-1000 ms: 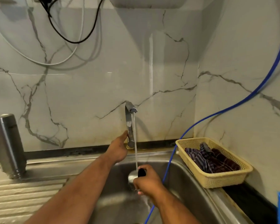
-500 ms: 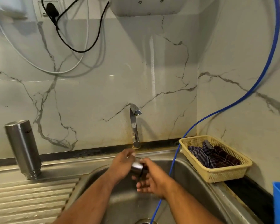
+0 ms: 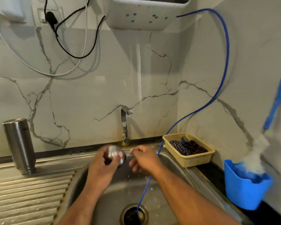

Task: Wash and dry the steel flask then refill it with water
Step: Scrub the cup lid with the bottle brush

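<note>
While the steel flask (image 3: 19, 146) stands threaded end down, long axis vertical, on the desk (image 3: 23, 192) well left of both hands, its cap (image 3: 115, 154) is clenched in the left grip (image 3: 104, 161) over the sink (image 3: 120, 192). The left grip is nearer the flask. The right grip (image 3: 144, 159), loosely curled and empty, has released the cap. The tap (image 3: 125, 124) no longer runs.

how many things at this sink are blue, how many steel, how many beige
blue: 3 (tube, tub, brush handle)
steel: 4 (flask, flask cap, tap, sink)
beige: 1 (basket)
total: 8
</note>
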A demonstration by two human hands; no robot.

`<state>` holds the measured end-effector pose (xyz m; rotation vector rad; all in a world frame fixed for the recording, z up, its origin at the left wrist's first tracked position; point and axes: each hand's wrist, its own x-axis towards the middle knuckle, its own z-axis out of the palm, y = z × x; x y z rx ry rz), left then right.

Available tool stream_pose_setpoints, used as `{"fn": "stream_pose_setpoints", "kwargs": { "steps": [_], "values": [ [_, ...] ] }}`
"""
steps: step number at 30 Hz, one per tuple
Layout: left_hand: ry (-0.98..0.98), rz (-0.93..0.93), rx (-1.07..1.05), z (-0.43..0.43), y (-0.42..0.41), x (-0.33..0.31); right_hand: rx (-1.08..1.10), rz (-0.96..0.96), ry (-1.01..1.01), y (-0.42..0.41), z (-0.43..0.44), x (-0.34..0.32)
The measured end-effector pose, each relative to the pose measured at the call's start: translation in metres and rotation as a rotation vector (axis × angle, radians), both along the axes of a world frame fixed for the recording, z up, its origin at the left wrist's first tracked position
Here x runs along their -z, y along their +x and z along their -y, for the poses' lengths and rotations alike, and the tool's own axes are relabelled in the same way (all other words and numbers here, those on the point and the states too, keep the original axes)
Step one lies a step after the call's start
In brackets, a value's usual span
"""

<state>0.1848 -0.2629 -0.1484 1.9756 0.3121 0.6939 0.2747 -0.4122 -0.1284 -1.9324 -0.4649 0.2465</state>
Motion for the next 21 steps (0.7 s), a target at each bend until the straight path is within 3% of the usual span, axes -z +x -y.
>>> {"fn": "stream_pose_setpoints", "kwargs": {
  "steps": [2, 4, 5, 7, 9, 13, 17, 21],
  "values": [
    [0.138, -0.295, 0.09, -0.002, 0.001, 0.02, -0.078, 0.071, -0.324, -0.008, 0.015, 0.011],
    [0.19, -0.324, 0.101, 0.0, 0.002, 0.025, -0.138, 0.197, -0.705, -0.01, 0.03, 0.026],
    [0.177, -0.232, 0.098, 0.004, 0.0, 0.019, -0.062, 0.268, -0.725, -0.01, 0.037, 0.027],
    [0.118, -0.034, 0.107, 0.012, -0.001, 0.006, 0.128, 0.451, -0.548, -0.011, 0.05, 0.015],
    [0.118, -0.054, 0.177, 0.02, -0.002, 0.003, 0.132, 0.633, -0.582, -0.013, 0.06, 0.0],
    [0.338, -0.343, 0.263, 0.027, -0.003, 0.03, -0.292, 0.49, -1.081, -0.028, 0.082, -0.022],
    [0.335, -0.297, 0.245, 0.031, -0.005, 0.029, -0.183, 0.679, -1.195, -0.032, 0.124, -0.079],
    [0.317, -0.251, 0.254, 0.036, -0.008, 0.029, -0.216, 0.635, -1.716, -0.038, 0.174, -0.136]
  ]
}}
